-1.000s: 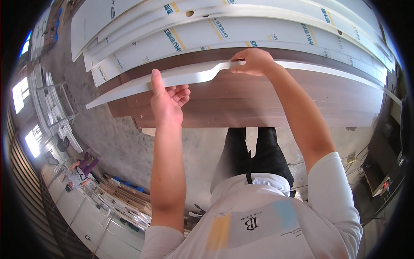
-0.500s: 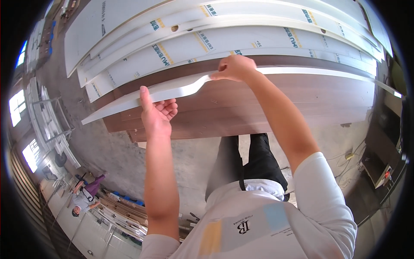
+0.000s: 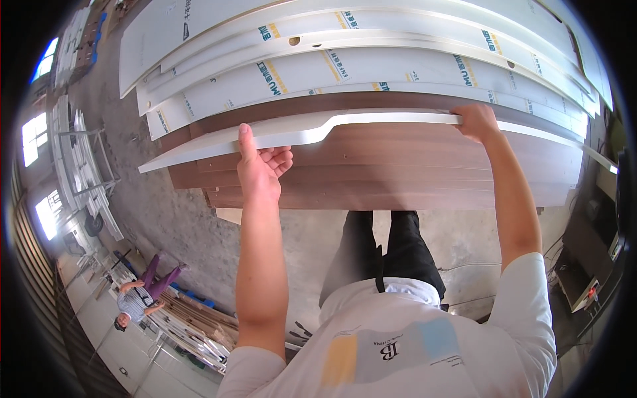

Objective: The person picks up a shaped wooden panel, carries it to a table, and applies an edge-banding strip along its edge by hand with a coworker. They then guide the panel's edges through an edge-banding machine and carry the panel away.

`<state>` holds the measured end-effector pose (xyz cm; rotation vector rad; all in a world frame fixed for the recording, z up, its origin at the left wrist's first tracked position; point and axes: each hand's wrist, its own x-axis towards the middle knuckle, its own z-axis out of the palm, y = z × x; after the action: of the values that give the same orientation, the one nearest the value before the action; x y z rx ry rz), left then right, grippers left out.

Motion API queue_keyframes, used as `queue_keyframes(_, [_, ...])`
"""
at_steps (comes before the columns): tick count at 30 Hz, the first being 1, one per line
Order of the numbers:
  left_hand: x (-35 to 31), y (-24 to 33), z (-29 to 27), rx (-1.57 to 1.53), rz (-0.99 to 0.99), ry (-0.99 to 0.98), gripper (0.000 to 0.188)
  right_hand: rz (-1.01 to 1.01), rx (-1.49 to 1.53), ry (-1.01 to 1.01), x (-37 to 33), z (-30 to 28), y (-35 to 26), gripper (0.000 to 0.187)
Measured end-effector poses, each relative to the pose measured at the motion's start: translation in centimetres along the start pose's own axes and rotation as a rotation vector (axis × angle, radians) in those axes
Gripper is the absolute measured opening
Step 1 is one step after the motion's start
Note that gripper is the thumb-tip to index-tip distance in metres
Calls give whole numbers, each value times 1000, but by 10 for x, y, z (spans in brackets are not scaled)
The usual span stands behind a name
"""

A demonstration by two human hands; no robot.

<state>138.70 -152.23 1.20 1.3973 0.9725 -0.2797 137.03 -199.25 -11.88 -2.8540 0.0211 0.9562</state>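
A long white board (image 3: 298, 136) stretches across in front of me, wide at its left end and stepping through a curve to a narrow strip on the right. My left hand (image 3: 260, 166) supports its wide part, thumb up over the near edge and fingers loosely curled below it. Farther right, my right hand (image 3: 478, 122) is closed round the narrow strip, with its fingertips partly hidden. Beneath the board is a stack of brown panels (image 3: 398, 159).
White printed panels (image 3: 371, 69) lie in layers beyond the brown stack. At far left stands a metal rack (image 3: 83, 166) with long pieces. A person (image 3: 142, 292) in purple trousers is at lower left, near stacked strips (image 3: 192, 325). Cables (image 3: 471, 266) lie on the floor at right.
My right hand has slid right along the board, from beside the curved step to the narrow strip. My left hand keeps its place on the wide part. The whole view has shifted slightly.
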Motion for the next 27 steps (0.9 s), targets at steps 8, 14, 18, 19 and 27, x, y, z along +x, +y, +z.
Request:
queue_keyframes(8, [-2,3,5,-9,-6,36,58,-81,-26,-97,5,-6,2,41])
queue_keyframes(14, [-14,-4,3,23,-39,8,56,-130,-94,-175,-17,4,10,37])
queue_keyframes(18, [-38,-39,-9,-18,-66,-18,64,-63,2,-68,-48,24,18,35])
queue_keyframes(19, [-44,-45,-12,-18,-71,-20,64,-45,5,-78,-53,25,19,34])
queue_keyframes(27, [-52,-53,-10,52,-57,2,65,62,121,9,-70,45,13,35])
